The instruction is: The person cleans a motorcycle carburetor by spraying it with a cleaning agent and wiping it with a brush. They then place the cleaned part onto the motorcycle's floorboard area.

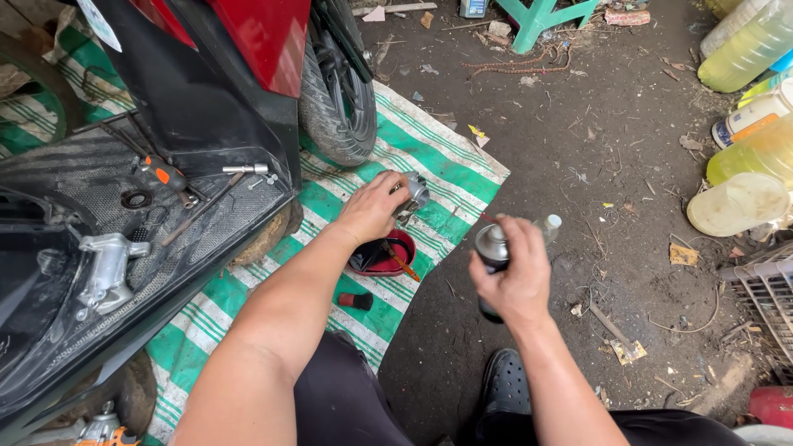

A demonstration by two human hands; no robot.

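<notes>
My left hand [372,206] reaches out over the green-and-white striped mat [446,157] and grips a small grey metal engine part [415,192]. My right hand [516,272] is closed around a dark spray can [491,248] with a thin red nozzle straw, held upright above the dirt floor. A small clear bottle with a white cap [549,227] shows just behind this hand. Below my left wrist sits a red bowl [388,256] with a brush or tool resting in it.
A red and black scooter [206,99] stands at left, its footboard holding a screwdriver [161,173], a socket wrench and a grey metal part [103,268]. Plastic bottles of yellow liquid [752,49] line the right edge. A grey crate [768,297] and a green stool [545,16] stand nearby.
</notes>
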